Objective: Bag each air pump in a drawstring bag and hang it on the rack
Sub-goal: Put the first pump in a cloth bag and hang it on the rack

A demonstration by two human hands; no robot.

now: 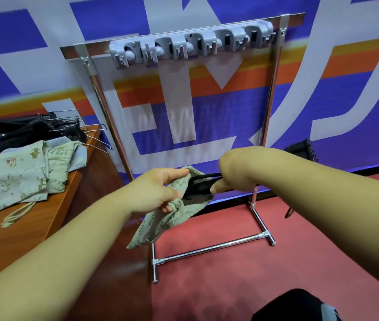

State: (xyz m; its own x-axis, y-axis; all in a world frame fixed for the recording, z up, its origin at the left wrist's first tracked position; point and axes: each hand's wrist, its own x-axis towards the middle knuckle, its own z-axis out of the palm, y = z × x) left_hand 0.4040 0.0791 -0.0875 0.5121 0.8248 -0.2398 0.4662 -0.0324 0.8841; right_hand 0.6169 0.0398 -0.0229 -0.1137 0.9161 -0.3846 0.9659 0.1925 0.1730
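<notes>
My left hand grips the rim of a patterned grey-green drawstring bag and holds its mouth apart in mid-air in front of the rack. My right hand grips a black air pump whose lower part lies inside the bag's mouth. The chrome rack stands behind, with a grey hook rail across its top; nothing hangs on the hooks.
A wooden table at the left carries several black air pumps and a pile of patterned drawstring bags. Red carpet covers the floor. A printed blue and orange banner lines the wall. A black object stands right of the rack.
</notes>
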